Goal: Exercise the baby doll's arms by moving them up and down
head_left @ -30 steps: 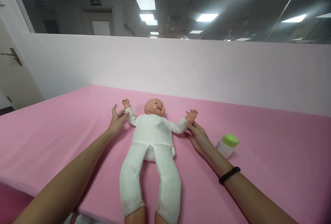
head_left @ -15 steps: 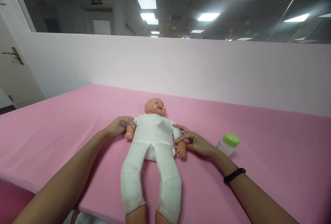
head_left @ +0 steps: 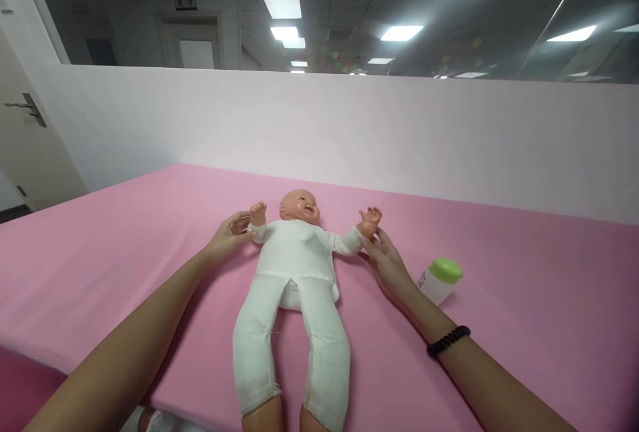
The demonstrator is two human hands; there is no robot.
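Note:
A baby doll [head_left: 298, 252] in a white cloth suit lies on its back on the pink padded table [head_left: 399, 365], head toward the wall. My left hand [head_left: 230, 234] is closed around the doll's arm at the left of the picture, close to its raised hand. On the other side, my right hand [head_left: 387, 260] grips the doll's other arm at the wrist, thumb and fingers around it. Both doll arms are lifted outward from the body. Its feet are cut off by the lower edge of the picture.
A white bottle with a green cap [head_left: 442, 279] lies tilted beside my right forearm, which wears a black coiled band [head_left: 448, 340]. Behind the table runs a white wall [head_left: 324, 126] with dark glass above. A door [head_left: 30, 126] is at the far left.
Both doll arms have swung from beside its body up and outward, held in my hands. My right hand has shifted slightly right and up. The doll's body and the bottle have stayed put.

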